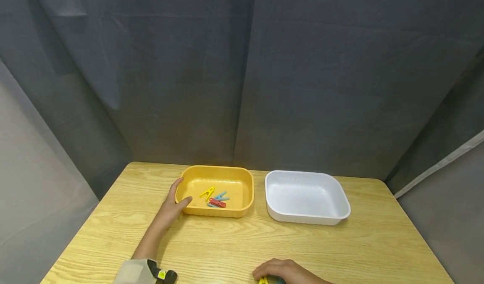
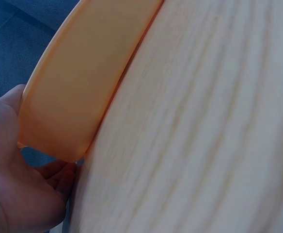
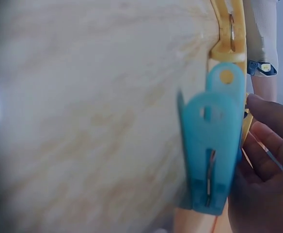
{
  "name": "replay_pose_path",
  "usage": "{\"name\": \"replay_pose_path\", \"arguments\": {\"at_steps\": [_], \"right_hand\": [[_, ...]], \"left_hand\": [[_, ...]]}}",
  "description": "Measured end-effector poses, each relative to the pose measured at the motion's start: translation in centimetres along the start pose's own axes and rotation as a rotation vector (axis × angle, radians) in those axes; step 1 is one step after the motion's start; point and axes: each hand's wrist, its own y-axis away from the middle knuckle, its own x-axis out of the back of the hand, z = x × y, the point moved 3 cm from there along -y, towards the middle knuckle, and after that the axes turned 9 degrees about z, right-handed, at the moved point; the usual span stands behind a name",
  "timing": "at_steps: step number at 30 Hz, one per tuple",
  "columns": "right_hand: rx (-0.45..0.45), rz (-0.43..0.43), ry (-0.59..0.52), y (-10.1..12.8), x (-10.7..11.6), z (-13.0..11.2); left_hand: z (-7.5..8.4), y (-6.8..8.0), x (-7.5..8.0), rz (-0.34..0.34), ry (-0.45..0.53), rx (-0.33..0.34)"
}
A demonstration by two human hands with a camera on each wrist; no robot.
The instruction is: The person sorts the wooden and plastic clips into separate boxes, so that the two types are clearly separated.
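A left hand [image 1: 169,207] gripped a yellow tray [image 1: 223,212], and a right hand [image 1: 287,270] bent over loose clips.
The left thumb lay at the near rim and the fingers at the tray's 9 o'clock end, parted only by its corner. Inside sat a yellow clip [image 1: 207,193] at 9 o'clock, blue clips [image 1: 221,198] around 4 to 6, and a red clip [image 1: 217,203] overlapping them near 6. A white tray [image 1: 308,195] stood just beside, at 3 o'clock. The right hand was at the table's [image 1: 211,242] near edge, between 4 and 5 o'clock from the yellow tray. Its half-bent fingers and thumb met around a yellow piece [image 3: 247,124]; whether they pinched it could not be told. A teal clip [image 3: 211,150] stood just at their 9 o'clock, another teal clip [image 3: 227,77] partly behind it.
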Motion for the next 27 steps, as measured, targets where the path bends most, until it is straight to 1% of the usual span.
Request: {"name": "replay_pose_path", "arguments": {"at_steps": [5,6,10,14,17,21,22,24,27], "right_hand": [[-0.024,0.005,-0.033,0.0,0.0,-0.2],[-0.025,0.006,-0.036,0.0,0.1,-0.2],[-0.028,0.014,-0.045,-0.1,0.1,-0.3],[-0.028,0.019,-0.024,-0.2,0.4,-0.4],[-0.057,0.016,-0.016,-0.3,0.7,-0.6],[-0.149,0.027,-0.026,-0.4,1.1,-0.7],[-0.16,0.033,-0.021,-0.5,1.2,-0.7],[-0.18,0.046,-0.036,-0.6,1.3,-0.8],[-0.162,0.072,-0.052,-0.8,1.4,-0.9]], "left_hand": [[0.0,0.0,0.0,0.0,-0.001,0.0],[-0.4,-0.1,0.0,0.007,-0.01,-0.004],[-0.4,-0.1,0.0,0.013,-0.025,0.002],[-0.5,-0.1,0.0,0.008,-0.025,-0.005],[-0.5,-0.2,-0.1,0.008,-0.022,-0.017],[-0.6,-0.2,-0.1,0.007,-0.02,-0.014],[-0.6,-0.2,-0.1,0.007,-0.021,-0.014],[-0.5,-0.2,-0.1,0.007,-0.02,-0.011],[-0.5,-0.2,-0.1,0.001,-0.016,-0.018]]}}
